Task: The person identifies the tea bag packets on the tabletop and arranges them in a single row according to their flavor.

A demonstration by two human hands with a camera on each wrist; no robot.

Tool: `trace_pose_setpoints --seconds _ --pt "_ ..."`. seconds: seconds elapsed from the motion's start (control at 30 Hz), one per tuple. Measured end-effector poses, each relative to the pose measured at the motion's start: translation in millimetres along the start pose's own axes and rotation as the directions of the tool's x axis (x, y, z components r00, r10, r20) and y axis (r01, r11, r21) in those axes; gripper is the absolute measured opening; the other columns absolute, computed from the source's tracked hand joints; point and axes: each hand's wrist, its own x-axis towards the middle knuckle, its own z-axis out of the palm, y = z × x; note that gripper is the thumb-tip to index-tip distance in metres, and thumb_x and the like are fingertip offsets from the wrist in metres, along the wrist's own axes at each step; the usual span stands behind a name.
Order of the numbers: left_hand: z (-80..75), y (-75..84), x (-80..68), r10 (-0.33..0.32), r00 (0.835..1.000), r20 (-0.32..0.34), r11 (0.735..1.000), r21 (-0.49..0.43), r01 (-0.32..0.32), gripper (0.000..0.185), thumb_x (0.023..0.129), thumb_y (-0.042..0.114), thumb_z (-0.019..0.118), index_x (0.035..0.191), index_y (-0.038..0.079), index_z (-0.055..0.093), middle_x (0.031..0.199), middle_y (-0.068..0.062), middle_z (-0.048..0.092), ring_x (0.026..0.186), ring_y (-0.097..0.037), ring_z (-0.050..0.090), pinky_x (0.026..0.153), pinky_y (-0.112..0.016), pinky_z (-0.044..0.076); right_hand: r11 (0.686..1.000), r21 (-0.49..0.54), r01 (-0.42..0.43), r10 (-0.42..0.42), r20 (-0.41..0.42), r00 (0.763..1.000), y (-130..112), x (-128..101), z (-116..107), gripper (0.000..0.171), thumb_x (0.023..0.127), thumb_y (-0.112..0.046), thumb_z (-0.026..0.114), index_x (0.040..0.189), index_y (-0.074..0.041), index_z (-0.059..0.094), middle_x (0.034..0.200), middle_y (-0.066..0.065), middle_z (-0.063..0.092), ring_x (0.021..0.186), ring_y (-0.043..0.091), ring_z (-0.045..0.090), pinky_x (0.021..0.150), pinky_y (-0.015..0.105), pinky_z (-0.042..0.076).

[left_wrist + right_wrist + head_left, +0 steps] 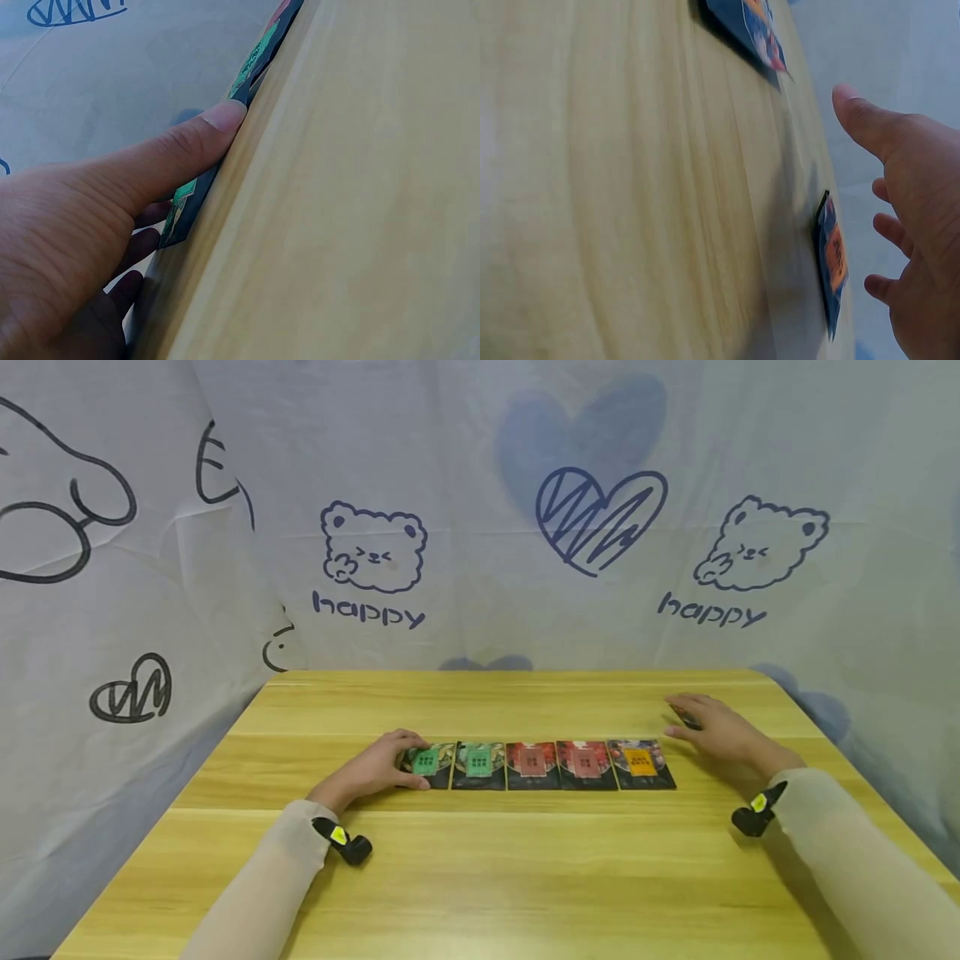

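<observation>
My left hand (382,762) rests at the leftmost packet (426,763), which is flat and has a green label. Its extended thumb (184,150) touches the packet's near edge; the other fingers are partly hidden behind it. To the right, a second green-labelled packet (478,763), two red ones (532,762) and an orange-labelled packet (642,763) continue the row. Farther right, my right hand (716,731) hovers with spread, relaxed fingers. Beside it another orange-labelled packet (832,259) lies on the table, mostly covered by the hand in the head view.
The packets lie on a light wooden table (495,868). White cloth (480,568) with printed bears and hearts hangs behind the far edge and along the left side. Each wrist carries a small black camera (352,843) on a strap.
</observation>
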Motion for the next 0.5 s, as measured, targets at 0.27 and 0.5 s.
trace_pose_setpoints --seconds 0.27,0.5 --pt "3.1 -3.1 0.4 0.006 1.000 -0.006 1.000 0.018 -0.006 0.075 0.077 0.052 0.079 0.138 0.016 0.057 0.146 -0.014 0.041 0.135 -0.038 0.036 0.105 -0.055 0.035 1.000 0.014 -0.015 0.014 0.014 1.000 16 1 4 0.073 0.099 -0.049 0.054 0.149 0.001 0.038 0.148 0.034 0.030 0.132 0.055 0.028 0.104 0.069 0.024" --pt "2.9 -5.0 2.3 0.007 1.000 -0.019 1.000 0.014 -0.007 0.074 0.077 0.051 0.080 0.138 0.017 0.057 0.146 -0.013 0.041 0.136 -0.037 0.035 0.106 -0.055 0.034 0.998 0.033 -0.061 0.059 0.048 0.997 27 5 2 0.066 0.101 -0.045 0.050 0.148 0.000 0.038 0.149 0.035 0.026 0.133 0.057 0.024 0.104 0.070 0.020"
